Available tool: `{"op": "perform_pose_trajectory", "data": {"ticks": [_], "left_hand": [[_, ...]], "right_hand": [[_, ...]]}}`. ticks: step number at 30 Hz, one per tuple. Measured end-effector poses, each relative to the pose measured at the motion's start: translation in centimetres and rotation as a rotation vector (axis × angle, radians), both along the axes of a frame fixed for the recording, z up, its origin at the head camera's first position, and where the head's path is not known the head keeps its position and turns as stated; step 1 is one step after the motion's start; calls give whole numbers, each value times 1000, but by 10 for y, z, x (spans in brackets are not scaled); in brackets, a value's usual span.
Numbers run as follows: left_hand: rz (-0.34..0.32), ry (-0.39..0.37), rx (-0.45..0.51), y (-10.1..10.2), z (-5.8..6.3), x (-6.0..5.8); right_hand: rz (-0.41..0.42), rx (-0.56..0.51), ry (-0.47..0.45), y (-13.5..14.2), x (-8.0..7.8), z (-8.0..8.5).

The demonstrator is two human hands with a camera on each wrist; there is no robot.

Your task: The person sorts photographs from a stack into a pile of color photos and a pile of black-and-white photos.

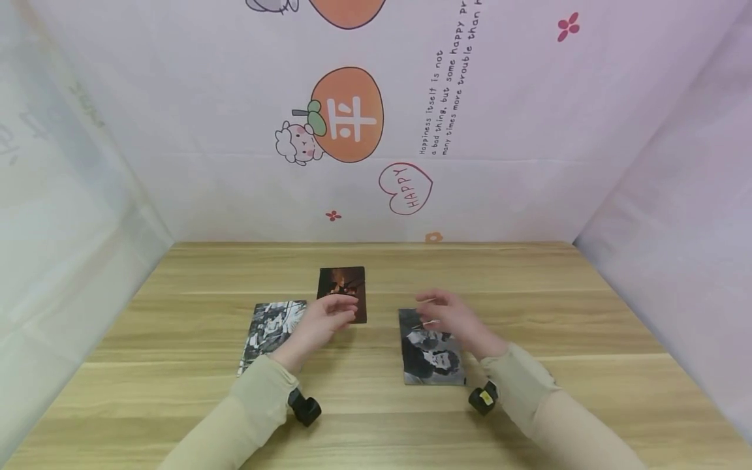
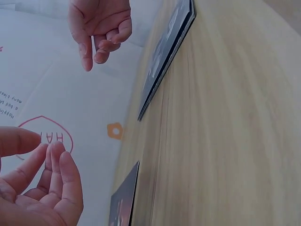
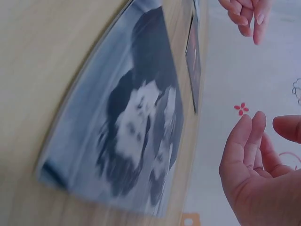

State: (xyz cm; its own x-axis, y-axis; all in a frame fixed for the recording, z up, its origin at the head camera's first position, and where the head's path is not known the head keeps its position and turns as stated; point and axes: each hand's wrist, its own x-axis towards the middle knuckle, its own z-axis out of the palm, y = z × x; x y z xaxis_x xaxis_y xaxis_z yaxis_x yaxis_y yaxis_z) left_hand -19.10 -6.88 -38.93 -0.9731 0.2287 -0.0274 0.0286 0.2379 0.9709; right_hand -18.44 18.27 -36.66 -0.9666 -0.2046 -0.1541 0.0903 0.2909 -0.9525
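My left hand (image 1: 322, 321) hovers over the wooden table, fingers loosely bent and holding nothing. It partly covers a dark colour picture card (image 1: 343, 277) in the head view. Under and left of that wrist lies a black-and-white picture card (image 1: 264, 333) with a busy scene. On the right, my right hand (image 1: 455, 318) hangs above the upper edge of a black-and-white portrait card (image 1: 435, 362) showing faces. Its fingers are also relaxed, with a gap to the thumb. Seen from the right wrist, the portrait card (image 3: 129, 127) lies flat below the empty hand (image 3: 254, 174).
The wooden tabletop (image 1: 529, 281) runs back to a white printed cloth (image 1: 235, 196) hung as a wall. Cloth walls also stand at the left and right. Each wrist wears a small black camera, the left one (image 1: 307, 410) hanging beside its sleeve.
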Motion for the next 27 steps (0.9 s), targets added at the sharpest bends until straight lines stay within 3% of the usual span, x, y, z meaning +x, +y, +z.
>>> {"op": "perform_pose_trajectory", "data": {"ticks": [16,20,27], "left_hand": [[-86,32,-3,37,-11,1],[-120,3,-18,45,-13,3],[-153,-88,56,55,-15,6]], "right_hand": [[-23,103,16,38,6,-8],[-32,132,-4,45,8,-11],[-7,131,-34,56,11,-19]]}}
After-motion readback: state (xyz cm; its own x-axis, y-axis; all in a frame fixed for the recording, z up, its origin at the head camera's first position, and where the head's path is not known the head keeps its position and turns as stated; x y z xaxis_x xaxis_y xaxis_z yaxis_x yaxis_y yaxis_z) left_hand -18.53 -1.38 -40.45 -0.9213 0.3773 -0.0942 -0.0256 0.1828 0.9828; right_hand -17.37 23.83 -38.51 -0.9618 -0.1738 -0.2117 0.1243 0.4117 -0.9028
